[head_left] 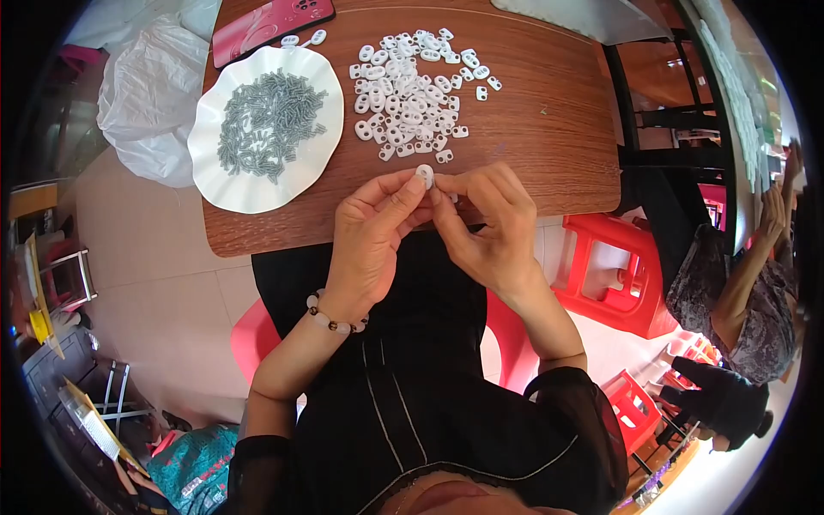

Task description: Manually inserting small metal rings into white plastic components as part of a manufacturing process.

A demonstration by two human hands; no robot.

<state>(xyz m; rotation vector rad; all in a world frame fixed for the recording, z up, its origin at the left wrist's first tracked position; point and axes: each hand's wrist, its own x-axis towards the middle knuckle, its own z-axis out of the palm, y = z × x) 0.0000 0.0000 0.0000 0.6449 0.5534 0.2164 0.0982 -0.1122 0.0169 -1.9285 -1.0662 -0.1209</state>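
Over the table's near edge, my left hand (371, 227) pinches a small white oval cord lock (424, 176) between thumb and fingers. My right hand (489, 219) is closed too, its thumb and forefinger pressed together at the cord lock's right side. Whatever tiny part may sit between those right fingertips is hidden. Just beyond my hands lies a loose heap of white two-hole plastic cord lock pieces (410, 99), some oval, some squarer. To the left, a white wavy-rimmed plate (210, 184) holds a pile of small grey metal springs (268, 120).
A pink phone (270, 27) lies at the brown table's (549, 112) far left, beside a crumpled white plastic bag (150, 103). Red plastic stools (622, 275) stand to the right. Another person (747, 300) sits at the far right, and a teal bag (197, 468) is low at left.
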